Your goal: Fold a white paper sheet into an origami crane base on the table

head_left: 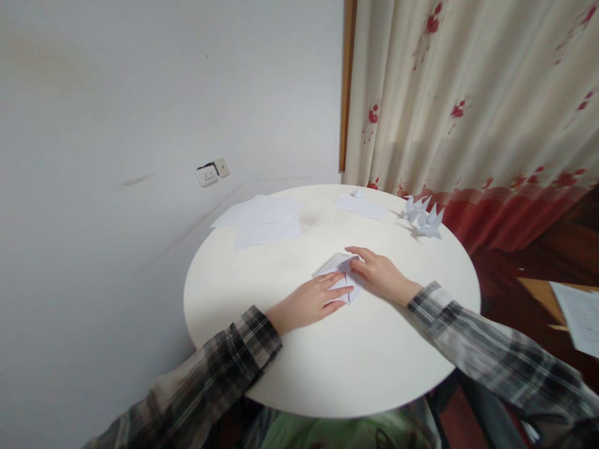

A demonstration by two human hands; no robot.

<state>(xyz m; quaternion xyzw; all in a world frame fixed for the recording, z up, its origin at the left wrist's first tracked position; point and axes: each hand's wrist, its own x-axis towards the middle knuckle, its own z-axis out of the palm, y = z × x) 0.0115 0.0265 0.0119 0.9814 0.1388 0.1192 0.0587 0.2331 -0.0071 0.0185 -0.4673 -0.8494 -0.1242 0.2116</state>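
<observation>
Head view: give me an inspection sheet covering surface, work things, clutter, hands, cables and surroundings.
Surface: round white table.
Work things: folded paper, under the hands.
Clutter: loose sheets far left; cranes far right; another sheet between, with a small white piece on it.
Hands: left hand spread on the paper; right hand touching it, grip unclear.
Cables: nothing seen for certain; dark strip by the socket unclear.
Surroundings: wall, flowered curtain.

Matt paper for the folded sheet [355, 290] and cranes [427, 224]; smooth, faintly glossy tabletop [299, 374]; cloth curtain [412, 100]
</observation>
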